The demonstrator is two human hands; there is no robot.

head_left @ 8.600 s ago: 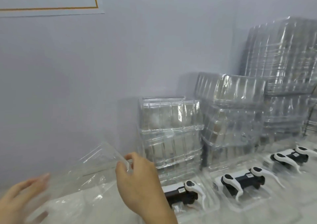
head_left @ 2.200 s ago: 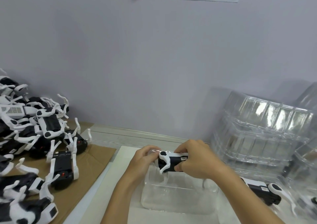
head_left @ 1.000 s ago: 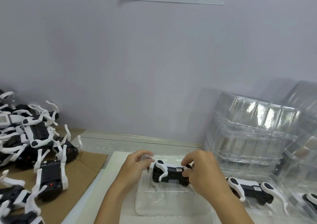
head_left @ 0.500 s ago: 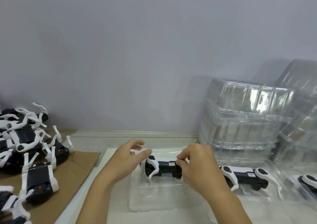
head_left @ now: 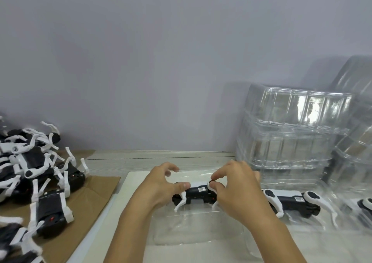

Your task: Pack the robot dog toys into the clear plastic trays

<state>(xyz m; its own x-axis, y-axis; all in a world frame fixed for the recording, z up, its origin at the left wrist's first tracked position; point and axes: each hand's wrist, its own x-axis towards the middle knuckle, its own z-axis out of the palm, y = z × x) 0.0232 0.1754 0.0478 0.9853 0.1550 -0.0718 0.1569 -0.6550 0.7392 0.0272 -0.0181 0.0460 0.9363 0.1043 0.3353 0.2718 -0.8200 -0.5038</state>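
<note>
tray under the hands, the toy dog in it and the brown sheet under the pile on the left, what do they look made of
Tray: thin clear glossy plastic, see-through with bright glints. Robot dog toy: hard plastic by the look, matte black body, smooth white legs. Brown sheet: cardboard, seemingly, dull brown with a fold crease.

Toy pile left; tray stack right.

Black-white robot dog toy in clear plastic tray (lying sideways).
</note>
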